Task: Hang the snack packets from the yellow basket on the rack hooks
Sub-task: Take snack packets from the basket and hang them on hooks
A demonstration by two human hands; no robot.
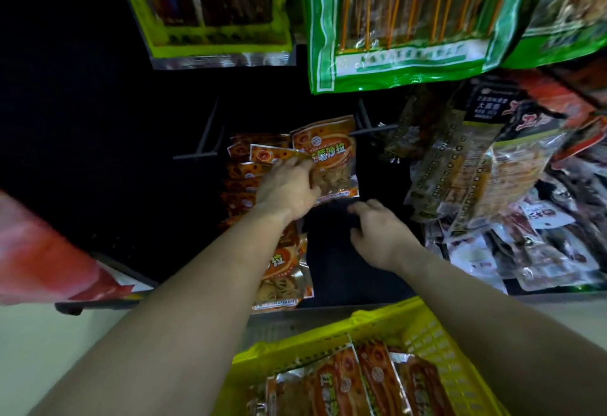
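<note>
The dark rack panel (98,119) is crowded with hung bags (394,54), and the yellow slatted plastic basket (437,343) below holds more orange foil snack packets (371,379). The left hand (285,187) pinches 1 tilted orange packet (272,153) against the hung orange stack (328,149); its hook is hidden, so the hole may miss and the packet fall. The right hand (377,228) hovers relaxed, empty.

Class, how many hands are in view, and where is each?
2. The left hand grips an orange packet at the rack; the right hand hovers open, right of it.
</note>
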